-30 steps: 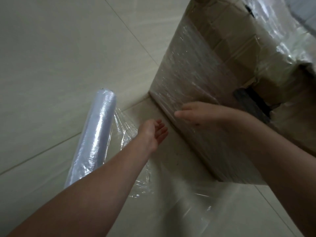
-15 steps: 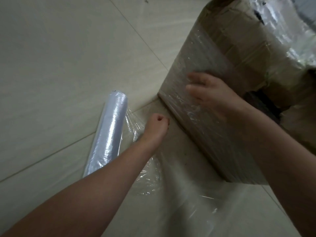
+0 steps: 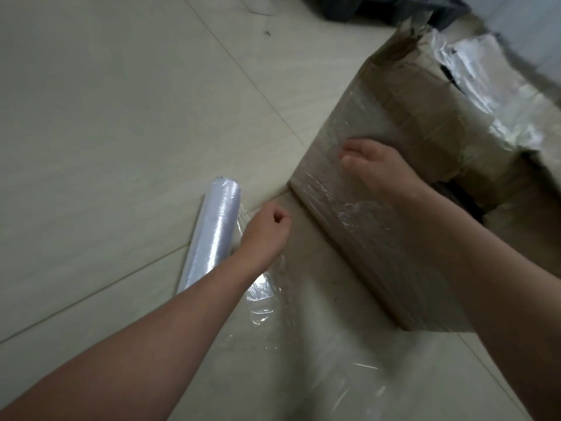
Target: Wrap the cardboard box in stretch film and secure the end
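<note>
A worn, taped cardboard box (image 3: 425,117) stands on the floor at the right, its near side covered in clear stretch film. My right hand (image 3: 379,168) lies flat on that wrapped side, fingers straight, pressing the film. The film roll (image 3: 212,232) lies on the floor left of the box. A loose sheet of film (image 3: 318,344) runs from the roll across the floor to the box's base. My left hand (image 3: 267,232) is between roll and box corner, fingers curled into a fist around the bunched film there.
Pale floor tiles (image 3: 106,132) stretch to the left and behind the roll. A dark object (image 3: 364,7) lies on the floor beyond the box at the top edge. Crinkled film covers the box's top right.
My left hand's fingers have curled into a fist on the film beside the box corner. My right hand slid up the box's wrapped side. The view shifted, showing more of the box.
</note>
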